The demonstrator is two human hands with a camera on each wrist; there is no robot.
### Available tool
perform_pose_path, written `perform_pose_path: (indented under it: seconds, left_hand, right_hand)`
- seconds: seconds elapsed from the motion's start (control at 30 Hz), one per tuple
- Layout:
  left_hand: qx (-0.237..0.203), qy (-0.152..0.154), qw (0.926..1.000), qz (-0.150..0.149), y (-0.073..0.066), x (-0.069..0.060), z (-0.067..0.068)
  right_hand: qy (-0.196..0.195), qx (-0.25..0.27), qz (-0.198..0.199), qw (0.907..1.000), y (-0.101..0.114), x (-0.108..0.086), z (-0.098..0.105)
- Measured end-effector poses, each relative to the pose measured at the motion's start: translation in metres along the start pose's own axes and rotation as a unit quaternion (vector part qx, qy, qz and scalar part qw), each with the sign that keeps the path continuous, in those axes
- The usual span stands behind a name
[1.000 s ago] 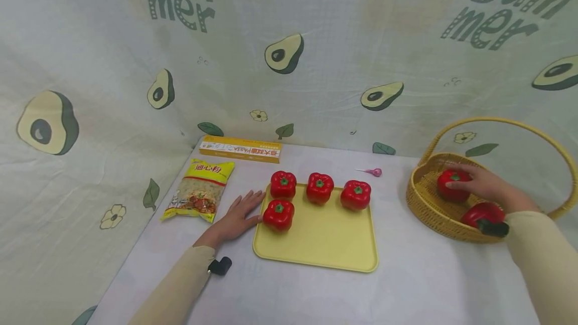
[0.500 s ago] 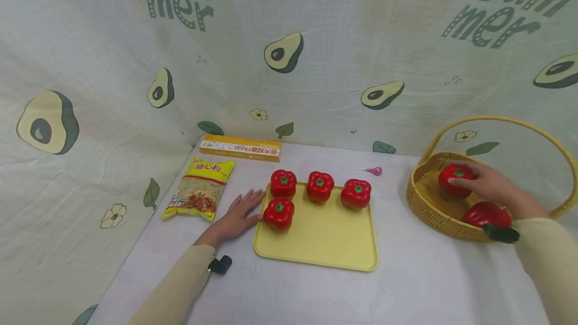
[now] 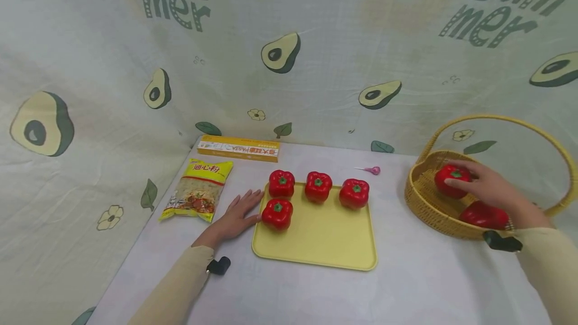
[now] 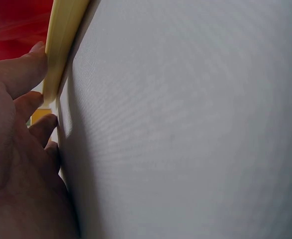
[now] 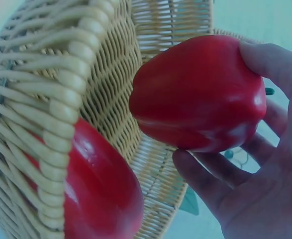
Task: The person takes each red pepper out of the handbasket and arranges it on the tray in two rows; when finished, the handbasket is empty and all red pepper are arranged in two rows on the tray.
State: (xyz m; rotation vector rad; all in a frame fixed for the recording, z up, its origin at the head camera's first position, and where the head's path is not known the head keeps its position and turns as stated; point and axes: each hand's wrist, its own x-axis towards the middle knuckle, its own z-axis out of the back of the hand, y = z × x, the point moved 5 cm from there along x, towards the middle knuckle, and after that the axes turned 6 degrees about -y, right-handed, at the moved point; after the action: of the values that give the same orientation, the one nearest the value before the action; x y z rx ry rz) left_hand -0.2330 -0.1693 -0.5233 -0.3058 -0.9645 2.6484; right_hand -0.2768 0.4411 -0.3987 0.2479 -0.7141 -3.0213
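My right hand (image 3: 489, 189) grips a red bell pepper (image 5: 200, 94) over the wicker basket (image 3: 426, 212), thumb on one side and fingers on the other. A second red pepper (image 5: 103, 186) lies on its side in the basket, below the held one. My left hand (image 3: 233, 218) lies flat with fingers spread, its thumb touching the left edge of the yellow tray (image 3: 334, 239). Several red peppers stand upright on that tray: a front-left pepper (image 3: 277, 214) near my left thumb, and a row along the back edge with a middle pepper (image 3: 318, 187) and a right pepper (image 3: 354, 193).
A yellow pasta bag (image 3: 198, 189) lies left of my left hand, and an orange pasta box (image 3: 238, 148) sits behind it against the cloth wall. Between tray and basket, farther back, is a pink lollipop (image 3: 375, 170). The tall basket handle (image 3: 496, 118) arches behind my right hand.
My right hand has drawn slightly to the right and settled its hold on the pepper, which has shifted only a little. The left hand and the peppers on the tray stay put.
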Motion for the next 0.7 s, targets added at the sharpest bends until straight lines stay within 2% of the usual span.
perform_pose_path:
  seconds: [0.23, 0.5, 0.7]
  left_hand:
    - [0.005, 0.001, 1.0, -0.004, 0.002, 0.001, 0.0]
    - [0.007, 0.003, 1.0, -0.005, 0.004, -0.001, 0.002]
    - [0.005, 0.003, 0.9999, -0.016, 0.003, 0.0, 0.001]
  right_hand:
    - [-0.025, 0.008, 0.018, 0.9995, 0.007, -0.007, -0.001]
    - [-0.032, 0.009, 0.003, 0.9994, 0.014, -0.017, -0.002]
    - [-0.049, 0.018, 0.022, 0.9984, 0.022, -0.025, -0.001]
